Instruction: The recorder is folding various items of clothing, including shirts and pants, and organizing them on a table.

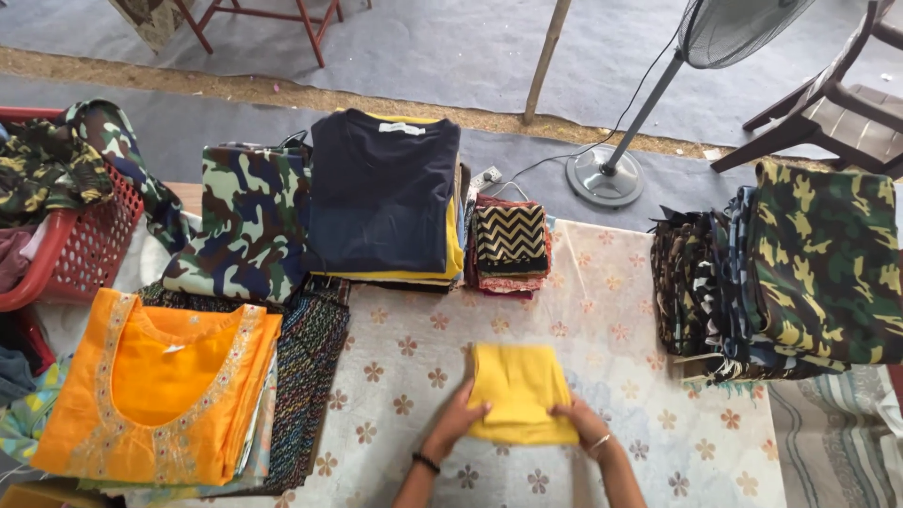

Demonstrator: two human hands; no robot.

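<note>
1. Yellow cloth [520,390]: folded to a small rectangle, lying flat near the near edge of the table, centre.
2. Left hand [458,417]: fingers curled onto the left near edge of the yellow cloth, thumb side pinching the fabric; dark band on the wrist.
3. Right hand [580,420]: fingers closed on the right near corner of the same cloth; pale bangle on the wrist.
4. Risk, as a judgement: the fold looks loose at the near edge; if either hand lets go unevenly, the layers could slide apart or the cloth could skew out of square.
5. Risk, as a judgement: the fan [658,85] stands just beyond the table; if it is running, its draught could lift a light flap.
6. Tablecloth [602,310]: pale, printed with small brown flowers, spread over the table.
7. Stacks, far left: orange tunic [155,395] on a pile; camouflage pile [249,221]; navy shirt [381,193] over yellow garments; zigzag-print pile [510,240].
8. Far right: tall camouflage stack [809,273].
9. Red basket [80,249], left edge, heaped with camouflage clothing.
10. Room: grey floor matting, a wooden post [546,58], a dark chair [837,108] at far right.
</note>
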